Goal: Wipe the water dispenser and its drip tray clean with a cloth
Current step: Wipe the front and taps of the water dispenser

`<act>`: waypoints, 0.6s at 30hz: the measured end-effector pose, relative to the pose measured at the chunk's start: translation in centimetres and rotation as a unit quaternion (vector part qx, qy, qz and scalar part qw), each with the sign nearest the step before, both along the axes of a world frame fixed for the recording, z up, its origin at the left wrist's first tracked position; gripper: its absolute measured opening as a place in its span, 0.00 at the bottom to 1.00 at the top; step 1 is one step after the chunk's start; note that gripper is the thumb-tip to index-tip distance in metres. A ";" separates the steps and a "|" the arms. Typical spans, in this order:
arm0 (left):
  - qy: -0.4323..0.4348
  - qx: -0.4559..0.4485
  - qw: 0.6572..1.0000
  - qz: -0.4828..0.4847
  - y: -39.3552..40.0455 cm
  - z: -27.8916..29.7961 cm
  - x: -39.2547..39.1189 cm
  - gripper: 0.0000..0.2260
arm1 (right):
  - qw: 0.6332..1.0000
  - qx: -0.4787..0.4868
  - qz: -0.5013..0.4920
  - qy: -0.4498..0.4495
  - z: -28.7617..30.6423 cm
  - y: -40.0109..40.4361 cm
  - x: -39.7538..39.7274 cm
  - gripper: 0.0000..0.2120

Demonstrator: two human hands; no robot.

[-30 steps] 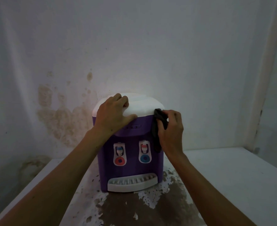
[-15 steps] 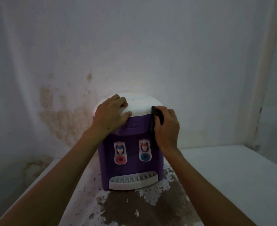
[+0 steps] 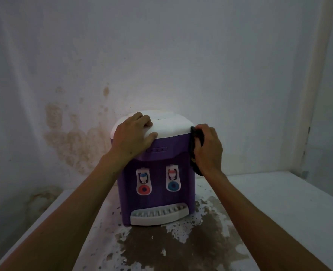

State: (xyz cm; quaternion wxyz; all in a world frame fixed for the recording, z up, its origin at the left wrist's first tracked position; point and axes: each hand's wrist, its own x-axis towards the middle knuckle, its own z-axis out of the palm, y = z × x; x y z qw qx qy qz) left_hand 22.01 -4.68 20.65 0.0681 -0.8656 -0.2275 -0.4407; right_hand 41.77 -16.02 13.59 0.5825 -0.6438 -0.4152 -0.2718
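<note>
Purple water dispenser (image 3: 157,184) stands near the centre of a white table (image 3: 279,202), against a stained plaster wall (image 3: 73,137). Compared with half a second ago, the right hand (image 3: 207,148) has slid from the front right edge round to the dispenser's right side, at 3 o'clock from the body, and the dark cloth (image 3: 196,151) with it. That hand's fingers are curled closed on the cloth, pressing it against the purple plastic. The left hand (image 3: 134,134) has stayed on the smooth white domed lid (image 3: 173,124), at 12 o'clock on the unit, fingers bent over the lid's raised middle and thumb spread along its front rim. Two taps show on the front: one over a red disc (image 3: 143,189), one over a blue disc (image 3: 173,186). One white slotted drip tray (image 3: 158,214) sits at 6 o'clock, at the base. Paint has flaked off the tabletop in front, leaving a rough brown patch (image 3: 171,249).
</note>
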 end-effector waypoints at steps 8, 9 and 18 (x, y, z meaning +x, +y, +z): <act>-0.009 -0.004 1.000 0.000 0.1 -0.1 0.0 0.13 | 0.998 -0.011 0.019 -0.067 -4.1 1.3 -6.3 0.10; -0.009 -0.007 1.000 -0.002 0.1 -0.1 -0.1 0.13 | 0.996 -0.017 0.036 -0.078 -4.3 1.1 -6.2 0.10; 0.011 -0.007 1.000 -0.014 0.4 -0.1 -0.6 0.15 | 0.997 0.020 0.066 -0.025 0.5 0.2 -2.6 0.13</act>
